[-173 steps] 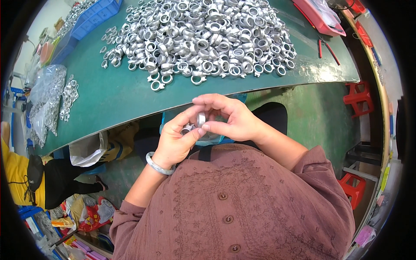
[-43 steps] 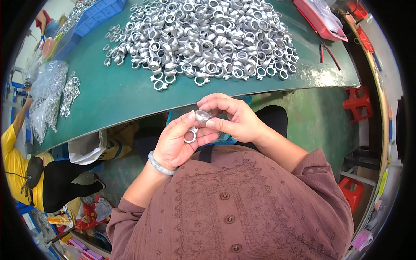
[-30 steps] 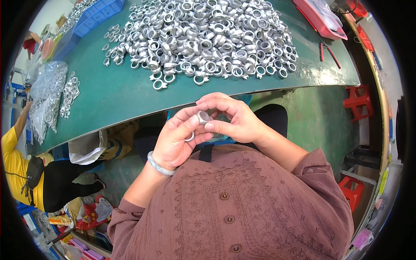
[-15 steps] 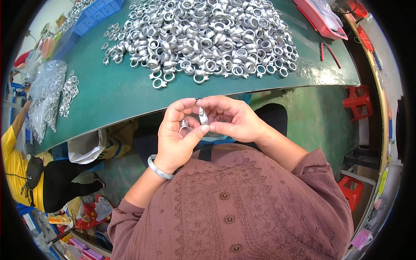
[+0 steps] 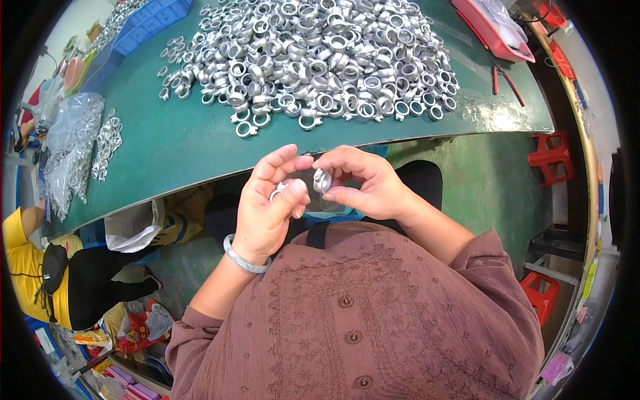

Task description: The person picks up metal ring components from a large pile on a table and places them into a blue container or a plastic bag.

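Observation:
My left hand is raised in front of my chest, fingers curled around a small silver ring held against the palm. My right hand pinches a small silver metal fitting between thumb and fingers, close to the left thumb tip. Both hands hover below the near edge of the green table. A large heap of silver metal rings and fittings covers the far part of the table. A silver bangle is on my left wrist.
Clear bags of metal parts lie at the table's left end, with a blue crate behind. A red tray and pliers sit at the right. Red stools stand on the floor. A person in yellow is at the left.
The hands have drawn slightly apart: the ring stays in my left hand while my right hand turns the fitting upright near the left thumb. The hands sit a little lower than 1.4 s ago.

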Tool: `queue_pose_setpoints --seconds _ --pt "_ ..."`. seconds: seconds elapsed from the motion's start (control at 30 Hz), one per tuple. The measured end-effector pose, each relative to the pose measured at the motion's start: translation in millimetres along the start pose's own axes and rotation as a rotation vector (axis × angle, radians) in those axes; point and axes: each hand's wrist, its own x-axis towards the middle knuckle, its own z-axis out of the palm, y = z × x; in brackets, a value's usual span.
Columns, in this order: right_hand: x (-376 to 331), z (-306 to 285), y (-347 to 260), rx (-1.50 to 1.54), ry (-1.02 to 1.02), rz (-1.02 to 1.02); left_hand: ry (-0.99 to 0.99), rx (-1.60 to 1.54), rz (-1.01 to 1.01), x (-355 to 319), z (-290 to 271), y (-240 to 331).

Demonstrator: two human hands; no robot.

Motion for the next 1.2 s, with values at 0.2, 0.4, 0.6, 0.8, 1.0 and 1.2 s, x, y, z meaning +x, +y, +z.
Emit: queue_pose_setpoints --seconds 0.2,0.4,0.6,0.8,1.0,1.2 --pt "4.9 3.0 -5.5 -0.297 0.048 -0.184 -0.045 0.225 -0.056 -1.9 -3.1 -8.3" --pt "4.4 2.5 -4.3 -0.370 0.073 -0.200 -0.061 0.372 0.106 -0.5 -0.5 -7.6" --pt "5.0 -1.8 -1.7 -0.433 0.073 -0.203 -0.031 0.329 -0.015 -1.9 -5.8 -5.1" --pt "6.0 -5.7 -8.0 -0.651 0.087 -0.283 -0.048 -0.372 -0.051 7.9 -16.3 0.0" --pt "9.8 16.8 -19.8 -0.509 0.027 -0.115 -0.074 -0.476 -0.062 8.7 1.9 0.1" --pt "11.3 25.9 -12.3 -0.455 0.032 -0.030 -0.145 -0.406 -0.049 8.9 5.0 -1.5"
